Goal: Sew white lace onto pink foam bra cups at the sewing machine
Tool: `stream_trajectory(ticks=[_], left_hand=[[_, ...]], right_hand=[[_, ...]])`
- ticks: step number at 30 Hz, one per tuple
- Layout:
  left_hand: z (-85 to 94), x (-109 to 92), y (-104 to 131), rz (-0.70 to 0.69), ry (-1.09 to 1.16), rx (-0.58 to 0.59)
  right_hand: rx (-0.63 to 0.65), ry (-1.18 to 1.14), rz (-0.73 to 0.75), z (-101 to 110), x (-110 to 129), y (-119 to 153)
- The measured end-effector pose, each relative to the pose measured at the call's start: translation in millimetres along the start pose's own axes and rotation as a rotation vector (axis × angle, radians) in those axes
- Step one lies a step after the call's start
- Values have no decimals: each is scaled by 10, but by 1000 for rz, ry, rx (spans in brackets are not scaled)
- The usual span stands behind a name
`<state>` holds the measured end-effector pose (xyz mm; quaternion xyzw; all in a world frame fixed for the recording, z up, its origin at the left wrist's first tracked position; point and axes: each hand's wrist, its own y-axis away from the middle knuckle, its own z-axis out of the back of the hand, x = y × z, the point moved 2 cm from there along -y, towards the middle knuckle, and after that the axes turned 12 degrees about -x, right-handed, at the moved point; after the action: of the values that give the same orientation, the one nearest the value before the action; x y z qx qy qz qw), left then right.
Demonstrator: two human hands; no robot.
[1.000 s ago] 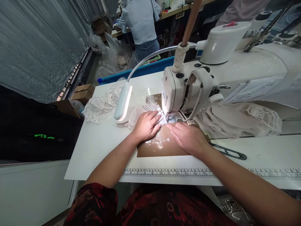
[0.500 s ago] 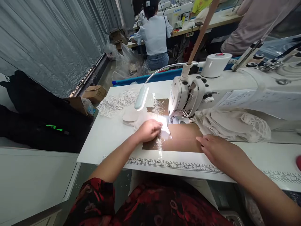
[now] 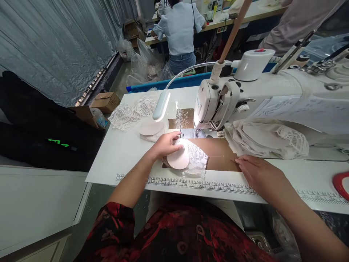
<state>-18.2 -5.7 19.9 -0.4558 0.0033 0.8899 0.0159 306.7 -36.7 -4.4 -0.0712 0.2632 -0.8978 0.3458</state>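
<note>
Head view, left hand [image 3: 164, 145] fingers pinching lace cup [image 3: 185, 159], right hand [image 3: 259, 174] flat, sewing machine [image 3: 218, 102] behind

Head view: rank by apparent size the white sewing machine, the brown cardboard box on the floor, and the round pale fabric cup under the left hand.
1. White sewing machine
2. Brown cardboard box, though farther from the camera
3. Round pale fabric cup

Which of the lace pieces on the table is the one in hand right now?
The lace piece with the round pad, under the left hand before the needle. The other lace pieces lie untouched at the table's far left, behind the lamp.
</note>
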Motion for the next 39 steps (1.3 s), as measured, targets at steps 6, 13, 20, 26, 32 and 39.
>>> stream_trajectory(ticks=[6, 13, 20, 26, 32, 39], left_hand=[[-126, 19, 7, 113, 341, 169], [-133, -26, 58, 249, 545, 272], [-128, -13, 63, 189, 537, 311], [-173, 4, 56, 175, 535, 361], [-192, 10, 57, 187, 528, 385], [-171, 13, 46, 145, 485, 442]], right_hand=[[-52, -143, -116, 116, 168, -87], [237, -612, -243, -45, 411, -726], [232, -807, -202, -253, 473, -1152], [336, -909, -349, -256, 532, -1208], [366, -1006, -444, -306, 576, -1164], [385, -1111, -500, -355, 554, -1123]])
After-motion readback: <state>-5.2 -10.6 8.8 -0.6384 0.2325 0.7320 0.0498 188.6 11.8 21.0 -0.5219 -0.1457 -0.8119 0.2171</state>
